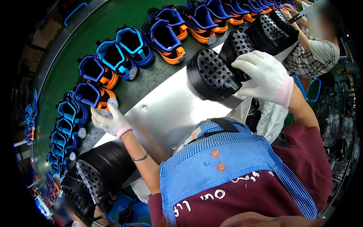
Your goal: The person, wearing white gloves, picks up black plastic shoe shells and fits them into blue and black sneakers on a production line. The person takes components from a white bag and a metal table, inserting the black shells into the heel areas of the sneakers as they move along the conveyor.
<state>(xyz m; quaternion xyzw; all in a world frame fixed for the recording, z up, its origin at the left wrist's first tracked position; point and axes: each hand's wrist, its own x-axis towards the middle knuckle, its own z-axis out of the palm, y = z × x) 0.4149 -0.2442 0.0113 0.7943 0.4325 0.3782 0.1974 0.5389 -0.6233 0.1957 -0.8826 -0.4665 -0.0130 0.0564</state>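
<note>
Fingers (245,64) parted: left hand (110,123) at blue-orange shoe (97,97), long axis slanting, toe away; right hand (266,73) beside perforated black block (211,72).

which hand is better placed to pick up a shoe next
Probably the left hand: it is close by the heel of an orange-trimmed shoe, while the right hand is beside a black perforated form.

Gloved hands (262,77) are beside a shoe (97,100) and black stack (211,73).
</note>
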